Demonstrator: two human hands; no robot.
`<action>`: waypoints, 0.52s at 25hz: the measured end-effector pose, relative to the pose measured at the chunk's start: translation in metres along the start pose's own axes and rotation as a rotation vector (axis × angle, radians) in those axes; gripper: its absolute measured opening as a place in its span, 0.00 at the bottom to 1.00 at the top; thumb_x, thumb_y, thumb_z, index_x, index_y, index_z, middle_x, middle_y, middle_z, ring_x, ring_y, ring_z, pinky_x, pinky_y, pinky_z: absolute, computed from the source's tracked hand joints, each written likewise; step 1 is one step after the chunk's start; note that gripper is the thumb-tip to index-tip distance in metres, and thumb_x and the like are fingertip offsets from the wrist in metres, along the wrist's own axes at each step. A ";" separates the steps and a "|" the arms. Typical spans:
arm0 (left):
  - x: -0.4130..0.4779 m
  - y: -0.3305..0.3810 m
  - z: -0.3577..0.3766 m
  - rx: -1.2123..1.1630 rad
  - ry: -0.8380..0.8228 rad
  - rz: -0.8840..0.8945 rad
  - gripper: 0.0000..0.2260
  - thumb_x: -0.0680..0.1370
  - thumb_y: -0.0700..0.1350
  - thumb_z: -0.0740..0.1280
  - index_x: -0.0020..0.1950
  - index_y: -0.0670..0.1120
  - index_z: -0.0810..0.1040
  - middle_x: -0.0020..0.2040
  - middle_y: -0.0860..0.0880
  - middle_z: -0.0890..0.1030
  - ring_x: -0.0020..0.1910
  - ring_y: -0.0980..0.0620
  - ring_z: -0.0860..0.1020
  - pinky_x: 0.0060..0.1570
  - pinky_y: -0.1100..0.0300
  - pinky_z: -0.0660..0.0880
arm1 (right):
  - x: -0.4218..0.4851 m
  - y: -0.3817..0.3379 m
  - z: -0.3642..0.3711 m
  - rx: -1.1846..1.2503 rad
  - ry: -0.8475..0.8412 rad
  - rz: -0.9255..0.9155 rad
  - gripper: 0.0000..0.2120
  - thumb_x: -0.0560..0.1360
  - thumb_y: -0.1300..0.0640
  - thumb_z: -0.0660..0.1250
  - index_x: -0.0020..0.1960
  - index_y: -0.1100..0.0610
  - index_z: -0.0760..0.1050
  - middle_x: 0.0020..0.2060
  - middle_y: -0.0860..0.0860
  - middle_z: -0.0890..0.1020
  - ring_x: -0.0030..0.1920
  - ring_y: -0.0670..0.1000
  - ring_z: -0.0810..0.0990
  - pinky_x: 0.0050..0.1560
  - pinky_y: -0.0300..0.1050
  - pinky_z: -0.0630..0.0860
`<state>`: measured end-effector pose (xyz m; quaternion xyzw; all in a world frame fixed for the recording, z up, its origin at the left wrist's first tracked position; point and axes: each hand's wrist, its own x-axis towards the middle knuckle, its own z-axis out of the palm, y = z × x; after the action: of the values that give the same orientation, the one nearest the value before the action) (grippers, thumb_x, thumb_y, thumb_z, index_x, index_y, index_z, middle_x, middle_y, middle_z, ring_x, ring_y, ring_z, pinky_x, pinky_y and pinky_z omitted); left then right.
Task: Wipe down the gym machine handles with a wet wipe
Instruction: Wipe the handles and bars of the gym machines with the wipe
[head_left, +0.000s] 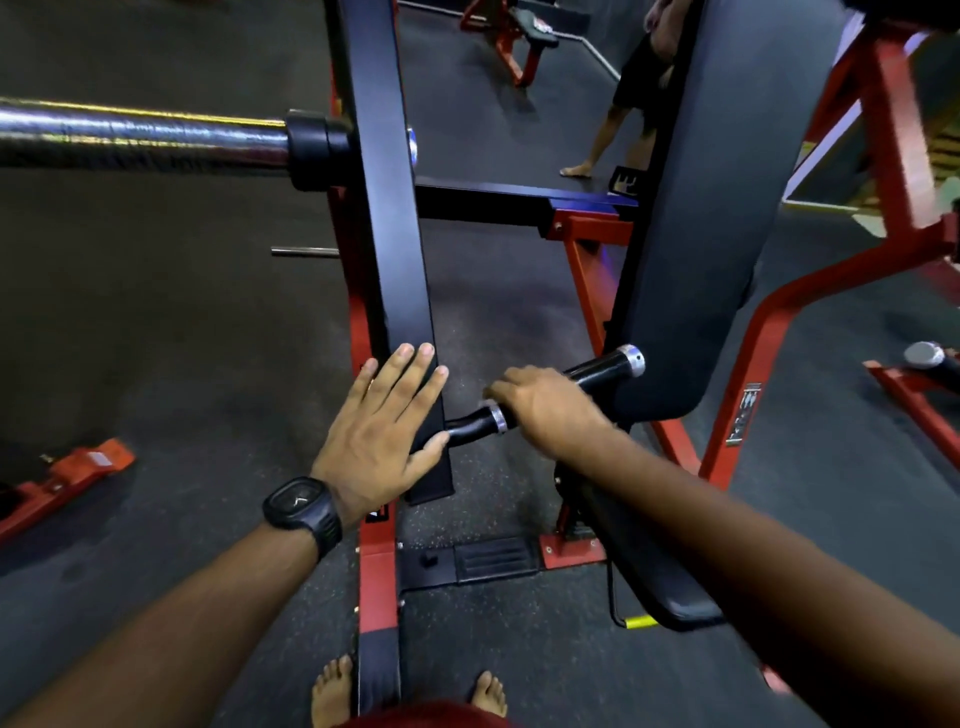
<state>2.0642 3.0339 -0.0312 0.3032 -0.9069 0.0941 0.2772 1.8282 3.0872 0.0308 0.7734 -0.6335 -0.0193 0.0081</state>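
Black grip material covers the handle you are working on. In the head view it runs on a slant from lower left to upper right in the middle of the picture. It has a silver collar at its inner end and a silver end cap at its outer end, which sits just in front of the dark back pad.

Your right hand is curled over the top of this handle, with the knuckles up and the fingers wrapped down round it between the collar and the cap. You cannot tell whether the wet wipe lies under that palm, because the hand hides that stretch of the grip.

Your left hand is flat, palm down, with the fingers straight and spread, and it holds nothing. It lies over the lower end of the black lever arm, and its thumb tip is just beside the handle's bent inner section. A black wristwatch is on that wrist.

A chrome weight sleeve juts out to the left from the lever arm. The red frame stands on a dark speckled floor. The black seat pad shows under your right forearm, with a yellow-tipped lever beside it. Your bare feet straddle the frame's base rail at the bottom edge. Another person stands at the top, partly hidden behind the back pad. A second, blurred handle shows at the far right.
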 end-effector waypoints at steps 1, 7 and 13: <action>0.000 0.000 0.000 0.001 0.001 -0.008 0.30 0.79 0.57 0.60 0.78 0.43 0.65 0.79 0.43 0.60 0.79 0.44 0.56 0.76 0.42 0.56 | 0.001 0.011 -0.007 -0.018 -0.020 0.061 0.10 0.75 0.62 0.65 0.55 0.56 0.79 0.48 0.54 0.81 0.50 0.59 0.80 0.50 0.52 0.74; 0.001 -0.001 0.003 -0.005 0.011 -0.001 0.30 0.79 0.56 0.61 0.78 0.43 0.65 0.79 0.43 0.60 0.79 0.44 0.56 0.77 0.44 0.55 | 0.005 0.021 -0.020 -0.047 -0.202 0.123 0.11 0.75 0.63 0.63 0.56 0.54 0.76 0.53 0.53 0.79 0.53 0.58 0.81 0.51 0.52 0.77; 0.001 0.000 0.003 -0.033 0.039 -0.005 0.30 0.78 0.55 0.62 0.77 0.42 0.66 0.79 0.43 0.61 0.79 0.44 0.58 0.75 0.42 0.58 | 0.006 0.042 -0.025 -0.175 -0.243 0.181 0.11 0.76 0.61 0.63 0.56 0.52 0.77 0.52 0.51 0.80 0.52 0.58 0.82 0.48 0.51 0.80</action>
<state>2.0625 3.0320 -0.0330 0.2987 -0.9020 0.0843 0.3000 1.7893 3.0725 0.0567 0.7017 -0.6927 -0.1668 0.0006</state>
